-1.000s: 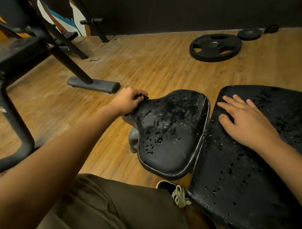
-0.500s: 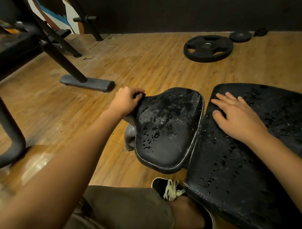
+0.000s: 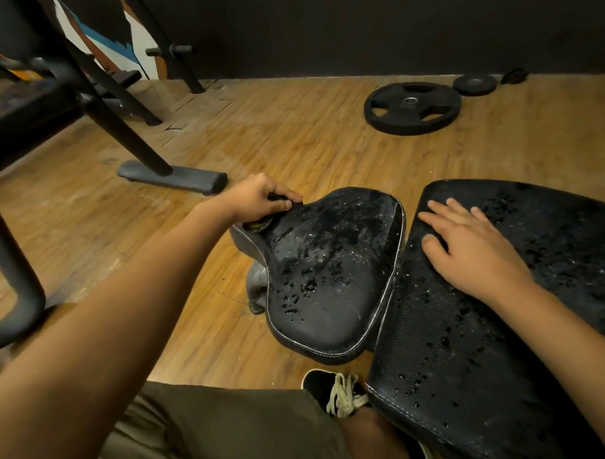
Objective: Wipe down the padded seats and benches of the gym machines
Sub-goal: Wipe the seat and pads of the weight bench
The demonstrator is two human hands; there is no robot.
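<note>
Head view: we are looking down at two black padded parts of a bench over a wooden floor (image 3: 297,143). Our left hand (image 3: 257,198) is curling its fingers and thumb round a small dark wiping pad (image 3: 260,224) with a yellow edge, holding it on the far left corner of the seat pad (image 3: 330,264). We cannot tell whether it is sponge or cloth. Our right hand (image 3: 472,249) is lying flat on the far left part of the long bench pad (image 3: 478,355), fingers straight and slightly spread, holding nothing. The bench pad is sitting just right of the seat pad, a narrow gap between them. Droplets are beading on both. A laced shoe (image 3: 336,392) is showing beside the bench pad's near corner. A black machine frame (image 3: 102,119) is standing at the left, its foot bar (image 3: 172,176) lying near our left hand. A large weight plate (image 3: 411,107) and a smaller plate (image 3: 475,84) are lying by the far wall.
</note>
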